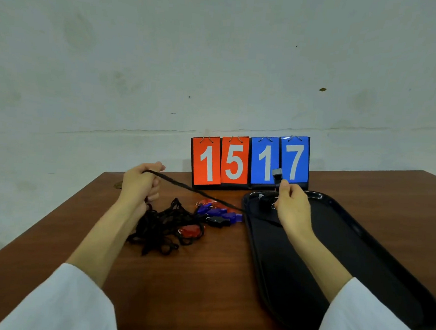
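Both busy: gripping flat black strap (185, 187) in left hand (140, 185) at ten o'clock, pinching small black plastic whistle (277, 175) in right hand (292, 205) at one o'clock.

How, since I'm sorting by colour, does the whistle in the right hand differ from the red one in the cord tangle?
The held whistle is dark; the red whistle is red. The right hand pinches the held whistle up in the air; the red whistle lies on the table. The red whistle sits in the tangled cords; the left hand grips one stretched cord running toward the held whistle. Both are small whistles.
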Tool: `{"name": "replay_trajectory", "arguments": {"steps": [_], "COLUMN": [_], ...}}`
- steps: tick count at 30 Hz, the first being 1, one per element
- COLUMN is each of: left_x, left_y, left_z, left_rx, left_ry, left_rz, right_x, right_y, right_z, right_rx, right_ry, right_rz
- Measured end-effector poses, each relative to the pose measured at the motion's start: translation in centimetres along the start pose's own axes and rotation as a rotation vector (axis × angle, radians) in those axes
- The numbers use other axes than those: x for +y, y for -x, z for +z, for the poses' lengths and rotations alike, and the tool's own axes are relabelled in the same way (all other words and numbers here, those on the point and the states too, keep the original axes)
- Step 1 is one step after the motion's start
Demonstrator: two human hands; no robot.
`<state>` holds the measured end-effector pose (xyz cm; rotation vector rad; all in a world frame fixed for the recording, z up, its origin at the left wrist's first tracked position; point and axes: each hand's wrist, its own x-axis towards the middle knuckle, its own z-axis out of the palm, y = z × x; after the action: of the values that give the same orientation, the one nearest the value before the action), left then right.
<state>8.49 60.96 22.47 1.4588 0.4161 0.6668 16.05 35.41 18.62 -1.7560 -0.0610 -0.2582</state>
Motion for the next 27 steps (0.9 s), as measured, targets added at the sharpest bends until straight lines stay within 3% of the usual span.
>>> {"name": "replay_trajectory", "arguments": {"steps": [2, 5, 9, 12, 15, 18, 21, 27], "left_x": [0.2, -0.7, -1.3, -1.4, -1.6, -2.3, -3.4, -4.5], "left_y": [0.0, 1.2, 4.1, 5.4, 7.4, 8.9, 10.0, 9.7], "left_z": [0.0, 0.7, 2.2, 4.1, 6.2, 8.0, 9.2, 8.7], "left_rx": [-0.028, -0.078, -0.469, -0.579, -0.544, -0.451, -0.433, -0.463], "left_ry": [-0.044, -0.485, -0.658, -0.719, -0.410, -0.040, -0.092, 0.048], "left_rz": [-0.009, -0.034, -0.252, -0.202, -0.052, -0.030, 0.097, -0.011], "right_x": [0.0, -0.4, -1.1, -1.4, -1.7, -1.7, -1.4, -1.0], "right_y": [-0.2, 0.0, 1.1, 2.1, 3.2, 3.6, 4.0, 4.9], "right_z": [-0.1, -0.5, -0.1, 0.4, 1.0, 1.3, 1.5, 2.3], "right_rx": [-0.020, -0.148, -0.407, -0.481, -0.466, -0.455, -0.437, -0.469], "right_ry": [-0.031, -0.308, -0.633, -0.541, -0.439, -0.415, -0.419, -0.405], "right_rz": [0.033, 0.166, 0.211, 0.135, 0.073, 0.072, 0.077, 0.078]}}
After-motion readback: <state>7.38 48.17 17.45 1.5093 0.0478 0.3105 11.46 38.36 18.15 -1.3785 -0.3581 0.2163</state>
